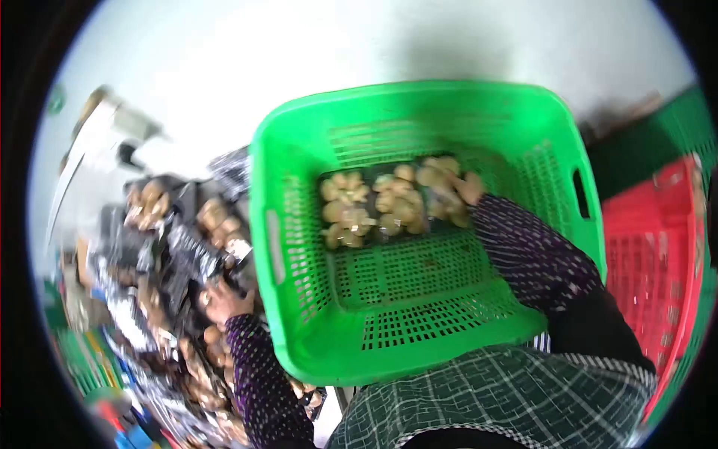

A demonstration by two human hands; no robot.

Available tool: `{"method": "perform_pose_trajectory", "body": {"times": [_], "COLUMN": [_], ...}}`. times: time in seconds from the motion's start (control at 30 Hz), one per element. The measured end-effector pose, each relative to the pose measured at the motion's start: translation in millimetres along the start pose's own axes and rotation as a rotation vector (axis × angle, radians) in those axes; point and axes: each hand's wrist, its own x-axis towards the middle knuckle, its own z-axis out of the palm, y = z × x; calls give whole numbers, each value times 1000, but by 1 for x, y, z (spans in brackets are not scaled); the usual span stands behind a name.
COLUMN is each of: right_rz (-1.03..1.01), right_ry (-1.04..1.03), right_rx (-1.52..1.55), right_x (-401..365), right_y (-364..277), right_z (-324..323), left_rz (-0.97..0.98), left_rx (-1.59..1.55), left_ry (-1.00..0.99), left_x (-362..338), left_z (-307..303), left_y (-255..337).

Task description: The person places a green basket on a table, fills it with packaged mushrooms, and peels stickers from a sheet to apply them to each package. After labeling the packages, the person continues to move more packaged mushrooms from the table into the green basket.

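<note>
A large green plastic basket (pixel 419 359) stands in front of me. Along its far side lie film-wrapped trays of round, tan mushrooms: a left pack (pixel 346 211), a middle pack (pixel 398 202) and a right pack (pixel 443 187). My right hand (pixel 470 187) is closed at the right pack's edge; its fingertips are partly hidden. Left of the basket, my left hand (pixel 226 301) reaches over a heap of similar packs, fingers apart, touching or just above one. Blur obscures the exact contact. Another mushroom pack (pixel 218 223) lies just beyond that hand.
The heap of wrapped packs (pixel 153 299) spreads down the left side. To the right stands a red crate (pixel 643 254), with a dark green crate (pixel 666 142) behind it. A whitish surface (pixel 321 45) extends beyond the basket. Coloured items (pixel 127 426) sit blurred at lower left.
</note>
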Motion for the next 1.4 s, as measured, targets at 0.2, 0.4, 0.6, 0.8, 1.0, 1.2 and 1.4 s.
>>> {"method": "perform_pose_trajectory", "body": {"times": [0.2, 0.4, 0.6, 0.8, 1.0, 1.2, 1.4], "right_rz": [-339, -550, -830, -874, -922, -571, -166], "right_ry": [169, 67, -42, -369, -611, -930, -200], "right_rx": [-148, 82, 218, 378, 643, 1321, 936], "right_x": [16, -74, -125, -171, -187, -185, -79], "right_y": [1, -110, -159, -196, -226, -249, -58], "right_z": [-8, -44, -21, -34, -71, -137, -137], "left_rz": [115, 56, -437, -581, 374, 1079, 562], "left_rx": [-124, -419, -926, -1048, -2678, -1702, -1680], "left_ry": [180, 184, 195, 206, 38, -118, 344], "left_x": [50, 48, 119, 130, -2, -122, -73], "left_z": [6, -21, 9, -6, -116, -211, -144], "left_y": [-20, -14, -7, -25, -57, 77, 40]}}
